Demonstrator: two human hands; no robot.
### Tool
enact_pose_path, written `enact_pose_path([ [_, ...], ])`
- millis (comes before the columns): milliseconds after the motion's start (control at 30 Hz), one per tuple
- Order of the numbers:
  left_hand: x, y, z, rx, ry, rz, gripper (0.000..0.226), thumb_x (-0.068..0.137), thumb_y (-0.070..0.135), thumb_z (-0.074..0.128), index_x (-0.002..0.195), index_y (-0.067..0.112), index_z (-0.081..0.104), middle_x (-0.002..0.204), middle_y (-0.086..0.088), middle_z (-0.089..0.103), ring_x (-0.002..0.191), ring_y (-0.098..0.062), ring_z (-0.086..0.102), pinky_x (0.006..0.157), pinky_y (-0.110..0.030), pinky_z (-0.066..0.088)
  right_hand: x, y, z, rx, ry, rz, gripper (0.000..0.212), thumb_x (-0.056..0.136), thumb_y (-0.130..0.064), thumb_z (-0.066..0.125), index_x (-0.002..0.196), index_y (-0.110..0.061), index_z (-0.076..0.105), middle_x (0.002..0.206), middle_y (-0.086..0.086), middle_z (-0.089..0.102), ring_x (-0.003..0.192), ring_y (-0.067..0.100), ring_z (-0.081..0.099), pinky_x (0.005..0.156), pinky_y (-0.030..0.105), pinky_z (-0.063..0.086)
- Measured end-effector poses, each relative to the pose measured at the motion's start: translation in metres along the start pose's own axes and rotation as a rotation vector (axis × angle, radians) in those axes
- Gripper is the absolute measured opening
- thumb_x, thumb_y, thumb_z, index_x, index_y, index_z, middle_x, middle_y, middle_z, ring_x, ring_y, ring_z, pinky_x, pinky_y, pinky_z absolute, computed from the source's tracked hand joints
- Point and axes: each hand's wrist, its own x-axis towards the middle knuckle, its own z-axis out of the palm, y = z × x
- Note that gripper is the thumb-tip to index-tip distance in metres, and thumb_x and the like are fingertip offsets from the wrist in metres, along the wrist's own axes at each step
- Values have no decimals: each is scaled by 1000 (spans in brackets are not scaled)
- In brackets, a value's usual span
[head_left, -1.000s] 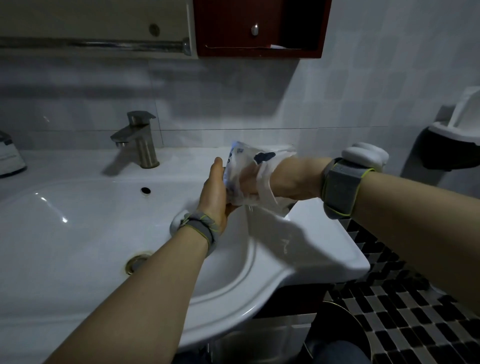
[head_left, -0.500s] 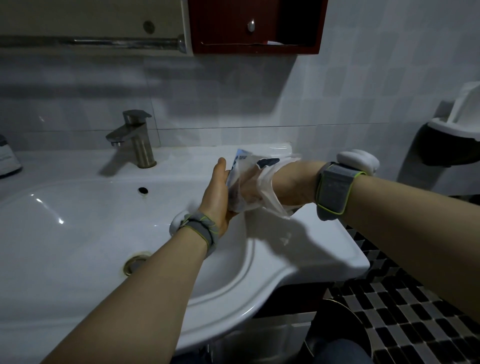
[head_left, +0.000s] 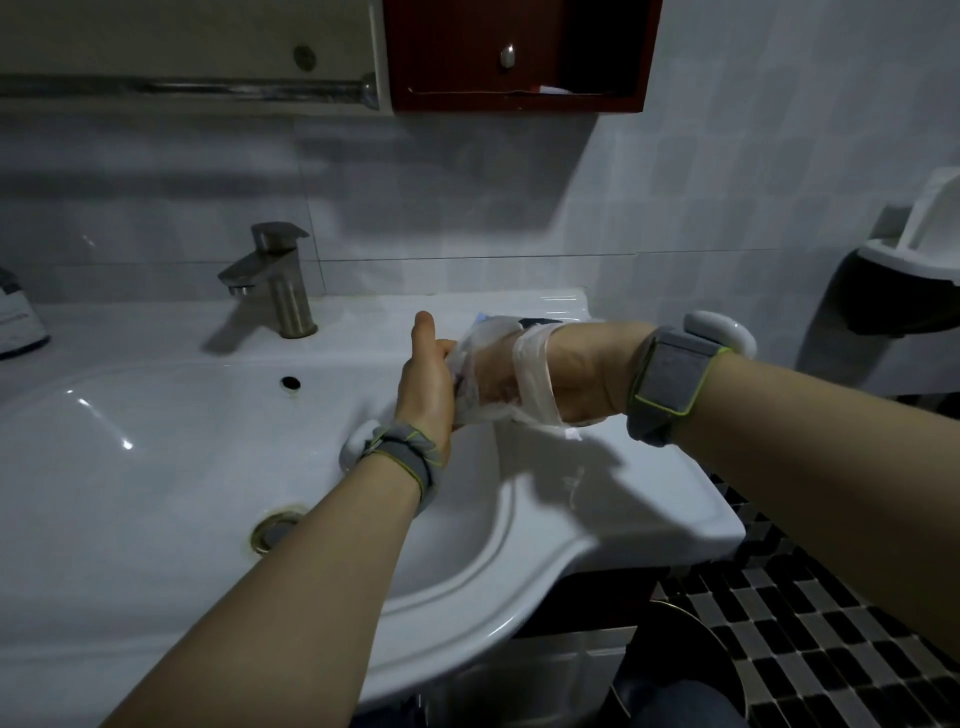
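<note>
My right hand (head_left: 582, 374) is pushed into a thin clear plastic bag (head_left: 532, 382) with a blue and dark print near its top. The bag's open edge wraps around the back of that hand. My left hand (head_left: 426, 387) stands upright with the thumb up, and its fingers curl round the closed end of the bag. Plastic and my left hand hide the right fingers. Both hands hover over the right side of the white basin (head_left: 156, 467). Grey bands sit on both wrists.
A steel tap (head_left: 278, 283) stands at the back of the basin, with the drain (head_left: 275, 527) below. A dark red cabinet (head_left: 519, 54) and a metal rail (head_left: 182, 88) hang above. A white wall holder (head_left: 914, 260) is at the right, over a black-and-white tiled floor (head_left: 810, 639).
The plastic bag has flattened and bunched up tighter between my hands. Both hands stay over the basin's right side.
</note>
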Motion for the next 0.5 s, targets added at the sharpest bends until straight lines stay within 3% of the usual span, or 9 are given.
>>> enact_pose_path([
  [100,2,-2,-1,82,65,13,64,71,78,32,65,18,50,71,-12,56,72,-25,54,78,-39,49,-25,-8,6,208,-248,8,60,96,17,21,55,-4,60,48,6,61,45,9,63,53,16,56],
  [133,2,-3,-2,107,97,24,63,71,77,31,61,17,49,68,-12,55,69,-25,54,75,-38,48,-37,-11,10,269,-331,-52,67,94,20,21,48,-7,62,49,6,61,47,11,64,55,18,57],
  [200,2,-3,-2,137,163,39,60,73,73,30,52,19,45,64,-10,56,68,-27,54,73,-38,47,-34,-12,15,331,-434,-76,56,86,23,29,52,-4,64,59,12,63,56,18,67,64,24,60],
  [300,1,-2,-4,172,248,45,59,74,69,31,47,20,49,71,-15,62,74,-33,58,78,-45,52,-23,-9,19,325,-342,-40,38,80,21,37,62,2,64,69,18,63,63,24,68,67,27,60],
  [367,-2,1,-4,197,295,66,56,79,65,30,49,21,47,87,-27,65,75,-35,55,83,-49,51,-22,-10,19,350,-310,0,28,79,19,39,71,4,62,74,19,61,64,24,68,69,27,60],
  [433,-4,3,-6,243,341,98,54,88,58,30,53,21,46,103,-27,65,85,-41,58,89,-52,49,-21,-11,19,372,-282,19,18,76,16,44,82,5,57,79,19,59,66,22,67,70,26,60],
  [500,-3,3,-9,290,390,126,55,96,48,31,53,18,47,101,-26,67,93,-43,58,91,-50,47,-23,-13,17,389,-210,48,16,86,13,44,84,4,57,78,16,62,63,20,68,68,27,61],
])
